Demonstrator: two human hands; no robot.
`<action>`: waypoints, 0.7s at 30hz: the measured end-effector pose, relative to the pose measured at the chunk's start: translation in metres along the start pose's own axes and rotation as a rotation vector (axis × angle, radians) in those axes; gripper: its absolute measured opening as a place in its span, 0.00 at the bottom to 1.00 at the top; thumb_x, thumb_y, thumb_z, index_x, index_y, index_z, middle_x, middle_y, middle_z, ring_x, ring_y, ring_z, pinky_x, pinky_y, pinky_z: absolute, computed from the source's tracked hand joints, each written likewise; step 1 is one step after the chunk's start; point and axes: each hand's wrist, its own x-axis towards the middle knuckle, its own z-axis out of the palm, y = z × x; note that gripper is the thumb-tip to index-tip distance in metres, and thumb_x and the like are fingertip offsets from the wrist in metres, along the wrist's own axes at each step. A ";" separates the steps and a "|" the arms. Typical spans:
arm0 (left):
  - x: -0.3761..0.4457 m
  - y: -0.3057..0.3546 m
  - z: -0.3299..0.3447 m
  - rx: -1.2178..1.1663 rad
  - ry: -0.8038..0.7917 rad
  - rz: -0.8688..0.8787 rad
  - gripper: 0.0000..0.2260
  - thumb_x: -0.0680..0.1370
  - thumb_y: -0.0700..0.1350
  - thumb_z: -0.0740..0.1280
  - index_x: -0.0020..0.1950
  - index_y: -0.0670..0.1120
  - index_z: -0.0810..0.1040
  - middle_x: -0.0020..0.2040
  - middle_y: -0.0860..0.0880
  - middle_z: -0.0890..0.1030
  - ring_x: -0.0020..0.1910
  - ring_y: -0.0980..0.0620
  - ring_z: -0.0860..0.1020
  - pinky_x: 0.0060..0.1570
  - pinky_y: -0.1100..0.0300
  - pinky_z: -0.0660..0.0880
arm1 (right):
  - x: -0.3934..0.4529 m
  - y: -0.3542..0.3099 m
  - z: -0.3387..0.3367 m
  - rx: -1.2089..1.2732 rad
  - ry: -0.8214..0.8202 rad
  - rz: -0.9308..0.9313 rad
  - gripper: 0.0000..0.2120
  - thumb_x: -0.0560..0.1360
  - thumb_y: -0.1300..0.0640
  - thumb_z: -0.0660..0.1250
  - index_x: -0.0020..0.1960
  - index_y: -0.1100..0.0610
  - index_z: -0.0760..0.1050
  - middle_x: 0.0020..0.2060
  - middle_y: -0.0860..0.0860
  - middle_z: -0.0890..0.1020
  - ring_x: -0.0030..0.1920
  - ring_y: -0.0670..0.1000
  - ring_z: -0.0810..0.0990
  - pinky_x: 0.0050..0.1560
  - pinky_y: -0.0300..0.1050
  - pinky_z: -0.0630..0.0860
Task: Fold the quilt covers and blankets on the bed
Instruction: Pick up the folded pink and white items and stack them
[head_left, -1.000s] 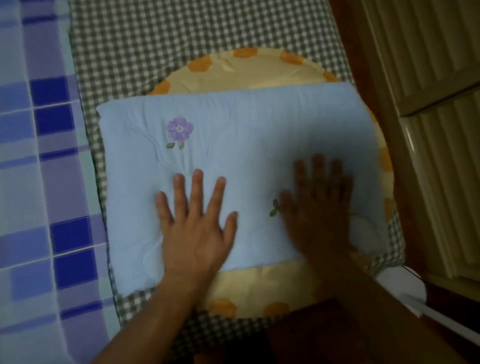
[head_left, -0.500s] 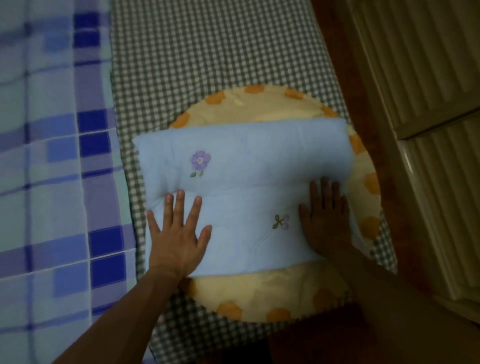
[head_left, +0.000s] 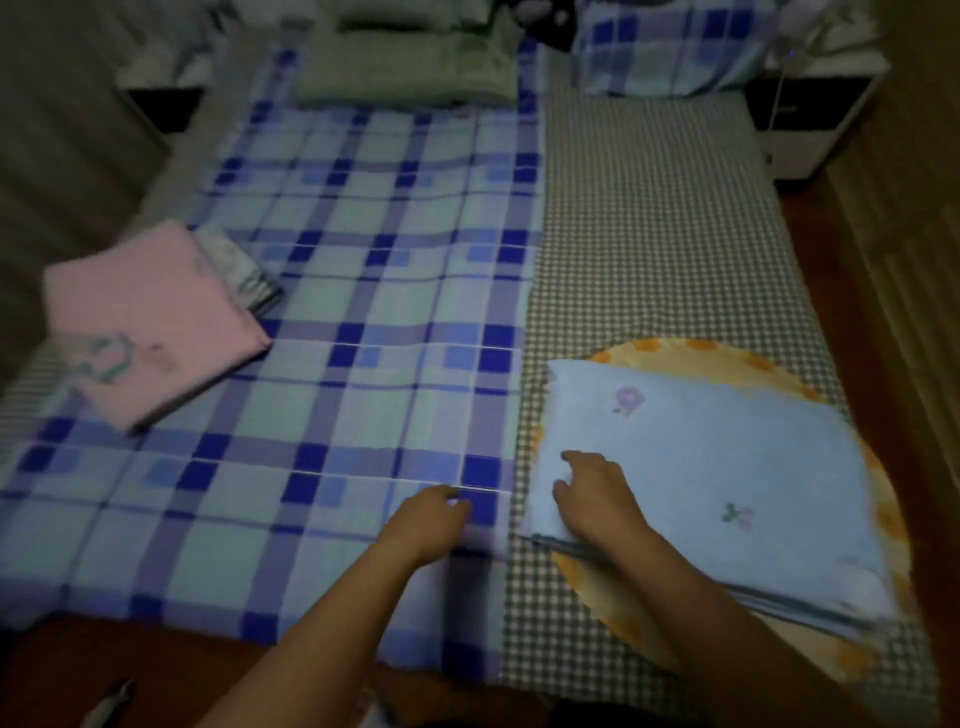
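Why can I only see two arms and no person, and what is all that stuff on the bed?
The camera sits on the person's head and looks down, so you see only their arms. The left hand rests on the big blue plaid quilt spread over the bed; whether it pinches the cloth is too blurry to tell. The right hand rests with curled fingers on a folded light-blue blanket with little purple flowers. That blanket lies on a round yellow cushion with orange spots. Far left sits a folded pink blanket. A green pillow lies at the top.
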 end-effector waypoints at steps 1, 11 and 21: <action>-0.012 -0.020 -0.019 -0.099 0.044 0.005 0.19 0.80 0.51 0.62 0.71 0.50 0.74 0.68 0.48 0.77 0.65 0.47 0.76 0.63 0.59 0.70 | -0.003 -0.035 0.008 0.002 -0.030 -0.044 0.22 0.81 0.52 0.59 0.74 0.55 0.67 0.70 0.57 0.71 0.69 0.59 0.69 0.69 0.51 0.68; -0.123 -0.305 -0.158 -0.610 0.179 -0.066 0.05 0.80 0.46 0.64 0.47 0.49 0.79 0.47 0.48 0.83 0.41 0.50 0.82 0.35 0.61 0.69 | -0.069 -0.318 0.136 0.019 -0.112 -0.190 0.20 0.80 0.50 0.61 0.70 0.54 0.72 0.67 0.53 0.77 0.66 0.56 0.75 0.65 0.47 0.71; -0.097 -0.394 -0.275 -0.823 0.283 -0.013 0.07 0.82 0.44 0.63 0.52 0.45 0.80 0.49 0.44 0.84 0.41 0.50 0.80 0.40 0.59 0.73 | -0.034 -0.455 0.175 0.207 -0.082 -0.113 0.18 0.80 0.54 0.63 0.69 0.56 0.73 0.64 0.53 0.78 0.60 0.54 0.77 0.56 0.44 0.72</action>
